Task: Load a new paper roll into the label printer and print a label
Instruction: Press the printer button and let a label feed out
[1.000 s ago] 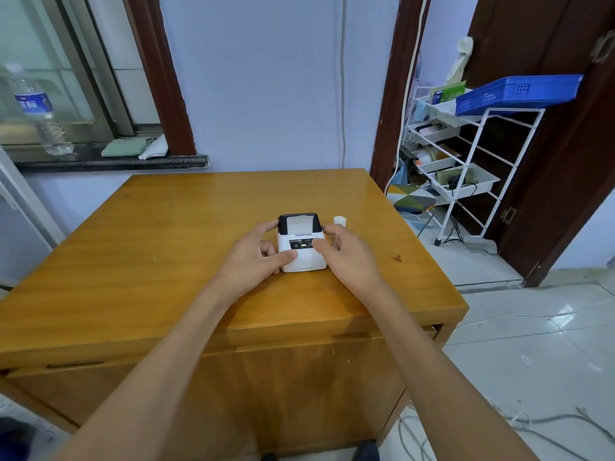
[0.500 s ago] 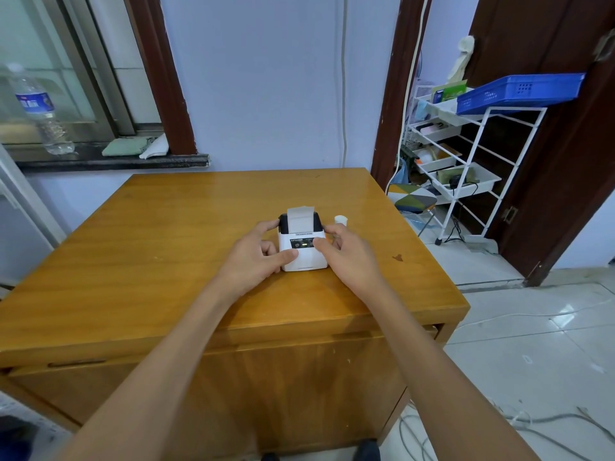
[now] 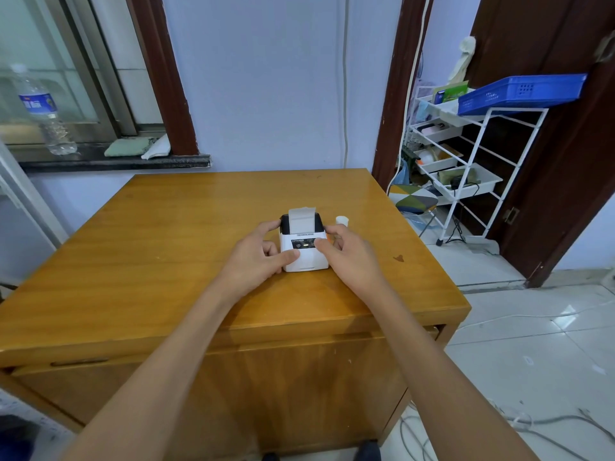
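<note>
A small white label printer (image 3: pixel 304 257) with a black top stands near the middle of the wooden table (image 3: pixel 149 254). A strip of white label paper (image 3: pixel 301 218) sticks up out of its top slot. My left hand (image 3: pixel 258 257) grips the printer's left side, thumb on the front face. My right hand (image 3: pixel 349 257) holds the right side, with its thumb pressing the front panel beside a lit indicator. A small white roll core (image 3: pixel 342 220) stands on the table just right of the printer.
A white wire rack (image 3: pixel 479 151) with a blue tray (image 3: pixel 522 93) stands at the right beside a dark door. A water bottle (image 3: pixel 43 111) sits on the window ledge at the left. Cables lie on the tiled floor at lower right.
The label paper has fed further up out of the printer's top. Both hands stay on the printer in almost the same place.
</note>
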Available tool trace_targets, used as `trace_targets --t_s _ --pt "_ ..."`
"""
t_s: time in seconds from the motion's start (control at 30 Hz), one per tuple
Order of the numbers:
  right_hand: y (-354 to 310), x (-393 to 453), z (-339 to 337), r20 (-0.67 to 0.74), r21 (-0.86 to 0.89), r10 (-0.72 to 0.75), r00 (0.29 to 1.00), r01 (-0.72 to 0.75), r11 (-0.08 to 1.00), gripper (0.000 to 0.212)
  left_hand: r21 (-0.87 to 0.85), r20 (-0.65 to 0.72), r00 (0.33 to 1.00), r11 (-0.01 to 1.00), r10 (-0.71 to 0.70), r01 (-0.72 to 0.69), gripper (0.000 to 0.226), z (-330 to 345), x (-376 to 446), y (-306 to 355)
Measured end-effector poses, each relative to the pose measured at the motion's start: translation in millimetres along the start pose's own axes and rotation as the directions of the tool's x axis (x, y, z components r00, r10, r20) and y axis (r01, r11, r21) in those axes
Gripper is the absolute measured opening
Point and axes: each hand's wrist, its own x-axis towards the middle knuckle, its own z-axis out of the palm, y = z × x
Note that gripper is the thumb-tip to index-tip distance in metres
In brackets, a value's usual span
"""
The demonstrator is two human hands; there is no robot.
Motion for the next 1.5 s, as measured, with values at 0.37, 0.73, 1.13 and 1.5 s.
trace_targets --t_s 0.37,0.73,1.13,1.5 --pt "3 1 1 -0.016 -0.01 -0.03 0.999 0.03 0.999 0.041 0.004 -0.009 1.0 1.0 0.004 -0.004 0.076 1 0 0" --pt "5 0 2 -0.017 -0.003 -0.038 0.999 0.038 0.999 0.043 -0.016 -0.021 1.0 1.0 -0.001 0.0 0.074 1 1 -3" --pt "-4 -6 -1 -0.01 -0.046 -0.024 1.0 0.023 0.999 0.046 0.013 -0.042 0.999 1.0 -0.012 0.013 0.074 1 -1 -5" --pt "-12 -24 -7 -0.002 -0.046 -0.087 0.996 0.086 0.995 0.05 0.235 -0.141 0.989 0.972 0.036 -0.002 0.058 9 -19 0"
